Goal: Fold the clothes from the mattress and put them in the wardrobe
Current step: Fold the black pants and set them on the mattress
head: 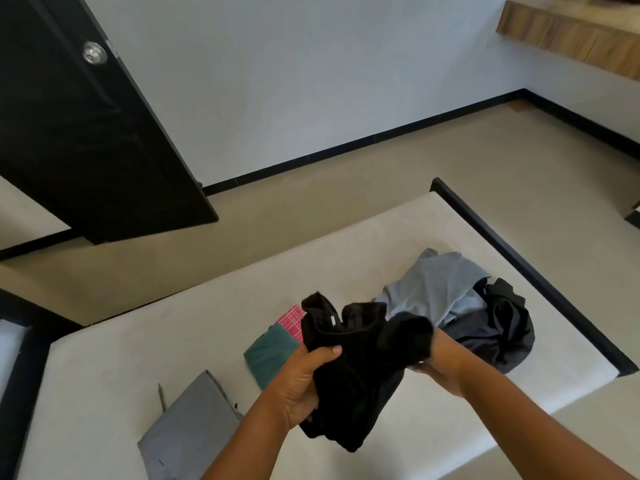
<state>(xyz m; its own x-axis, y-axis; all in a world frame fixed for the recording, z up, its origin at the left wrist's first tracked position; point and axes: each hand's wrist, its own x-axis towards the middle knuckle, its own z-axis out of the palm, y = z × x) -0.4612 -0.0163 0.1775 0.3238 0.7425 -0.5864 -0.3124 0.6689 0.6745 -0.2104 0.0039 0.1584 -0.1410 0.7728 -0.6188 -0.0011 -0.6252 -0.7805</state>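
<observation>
My left hand (304, 382) grips a bunched black garment (360, 362), thumb over the front and fingers curled behind. My right hand (441, 363) holds the other side from beneath, and the cloth drapes over most of its fingers. I hold it up in the air above the mattress (138, 341), probably so I can find its edges and shake it into shape before folding. A small pale tag (333, 320) shows near its top edge, but it is too small to read.

Just beyond my left hand lie a green piece (270, 355) and a pink checked one (292, 318), touching each other. Nearer me on the left is a flat grey piece (187, 420) that looks already folded, set apart from the rest. To the right, a light blue garment (433, 289) and dark clothes (498, 334) sit in a loose heap, which I judge are still to be done.

Further off stands a black door (86, 133). No wardrobe is in view.
</observation>
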